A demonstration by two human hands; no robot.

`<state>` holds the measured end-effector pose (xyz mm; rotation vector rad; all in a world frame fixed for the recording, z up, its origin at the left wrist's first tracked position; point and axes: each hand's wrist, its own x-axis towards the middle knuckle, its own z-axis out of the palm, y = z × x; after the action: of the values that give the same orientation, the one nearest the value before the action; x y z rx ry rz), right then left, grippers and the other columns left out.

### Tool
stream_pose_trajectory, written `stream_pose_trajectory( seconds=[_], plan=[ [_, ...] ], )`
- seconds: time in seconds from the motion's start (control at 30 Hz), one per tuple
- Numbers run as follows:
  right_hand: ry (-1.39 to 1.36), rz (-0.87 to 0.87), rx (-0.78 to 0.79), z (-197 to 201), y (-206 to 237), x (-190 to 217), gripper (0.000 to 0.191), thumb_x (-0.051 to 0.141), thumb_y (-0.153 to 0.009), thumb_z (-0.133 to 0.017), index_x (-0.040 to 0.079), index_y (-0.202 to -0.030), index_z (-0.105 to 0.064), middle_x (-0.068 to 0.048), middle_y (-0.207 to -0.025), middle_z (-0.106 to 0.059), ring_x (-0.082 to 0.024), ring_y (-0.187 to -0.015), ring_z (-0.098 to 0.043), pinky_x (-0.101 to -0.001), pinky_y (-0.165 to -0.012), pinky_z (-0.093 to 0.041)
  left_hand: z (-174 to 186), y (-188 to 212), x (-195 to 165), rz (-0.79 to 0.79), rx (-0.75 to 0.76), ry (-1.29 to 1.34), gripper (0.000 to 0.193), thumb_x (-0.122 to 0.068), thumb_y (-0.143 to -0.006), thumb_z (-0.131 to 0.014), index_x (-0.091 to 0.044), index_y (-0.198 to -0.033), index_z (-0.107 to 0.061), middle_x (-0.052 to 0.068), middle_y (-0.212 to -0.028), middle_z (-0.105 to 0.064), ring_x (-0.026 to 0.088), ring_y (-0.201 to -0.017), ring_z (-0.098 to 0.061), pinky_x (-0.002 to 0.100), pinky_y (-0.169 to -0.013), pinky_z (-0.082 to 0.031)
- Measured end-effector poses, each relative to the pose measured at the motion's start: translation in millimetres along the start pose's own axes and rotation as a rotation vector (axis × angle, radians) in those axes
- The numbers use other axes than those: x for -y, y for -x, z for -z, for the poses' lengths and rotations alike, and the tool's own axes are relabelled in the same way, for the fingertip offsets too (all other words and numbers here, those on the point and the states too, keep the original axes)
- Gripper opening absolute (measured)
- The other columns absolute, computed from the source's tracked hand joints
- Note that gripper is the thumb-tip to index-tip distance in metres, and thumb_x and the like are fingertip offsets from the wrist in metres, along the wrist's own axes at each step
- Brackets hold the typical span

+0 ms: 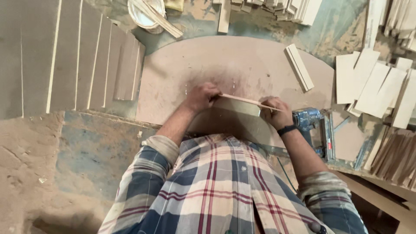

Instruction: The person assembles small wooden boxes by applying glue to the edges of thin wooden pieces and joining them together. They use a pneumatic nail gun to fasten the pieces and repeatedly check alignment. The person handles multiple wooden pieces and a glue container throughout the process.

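While both hands grip it, a thin wooden strip (247, 102) spans the round board (225, 60).
Left hand (201, 96) clenched on one end, right hand (277, 113) on the other, beside the blue power tool (307, 118).

A white bowl (146, 15) with a stick across it sits well above the fingers, cut pale boards (377, 86) lie fanned to their right, long strips (93, 65) lean at their left, and a blue power tool (308, 119) rests just beside them.
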<state>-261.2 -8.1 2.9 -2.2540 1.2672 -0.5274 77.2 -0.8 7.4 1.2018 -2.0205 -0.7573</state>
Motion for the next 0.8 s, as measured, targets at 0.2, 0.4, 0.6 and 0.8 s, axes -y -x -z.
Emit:
stream_pose_trajectory(
  seconds=[0.2,0.4,0.6,0.8],
  plan=[
    [0.071,0.091,0.008,27,-1,1,0.017,0.026,-0.089,-0.074,0.018,-0.104,-0.075,-0.006,-0.108,-0.074,-0.028,-0.106,-0.069,-0.0419,-0.094,-0.054,0,3,-4,0.096,0.007,-0.081,0.012,-0.016,-0.082,-0.077,-0.013,-0.093,-0.075,0.008,-0.093,-0.073,0.031,-0.090,-0.070,0.042,-0.078,-0.057],
    [0.344,-0.232,-0.257,75,-8,-45,0.045,0.025,-0.089,-0.078,0.011,-0.130,-0.066,-0.014,-0.121,-0.068,-0.035,-0.118,-0.061,-0.0452,-0.103,-0.050,-14,29,-22,0.191,-0.250,-0.244,0.047,-0.020,-0.084,-0.078,-0.003,-0.127,-0.066,0.016,-0.123,-0.070,0.036,-0.113,-0.066,0.044,-0.097,-0.053],
    [0.484,-0.418,-0.029,95,-47,-75,0.054,0.030,-0.082,-0.081,0.013,-0.130,-0.064,-0.020,-0.119,-0.066,-0.041,-0.109,-0.062,-0.0499,-0.093,-0.050,-49,71,-70,0.537,-0.476,0.049,0.054,-0.012,-0.083,-0.078,0.000,-0.132,-0.061,0.016,-0.121,-0.072,0.027,-0.106,-0.072,0.036,-0.094,-0.057],
    [0.333,-0.577,0.325,106,-75,-79,0.027,0.027,-0.079,-0.080,0.010,-0.100,-0.077,-0.019,-0.098,-0.074,-0.039,-0.096,-0.070,-0.0473,-0.086,-0.056,-82,103,-100,0.699,-0.581,0.357,0.040,-0.010,-0.090,-0.076,0.000,-0.127,-0.066,0.011,-0.115,-0.076,0.016,-0.101,-0.073,0.030,-0.088,-0.059]
  ],
)
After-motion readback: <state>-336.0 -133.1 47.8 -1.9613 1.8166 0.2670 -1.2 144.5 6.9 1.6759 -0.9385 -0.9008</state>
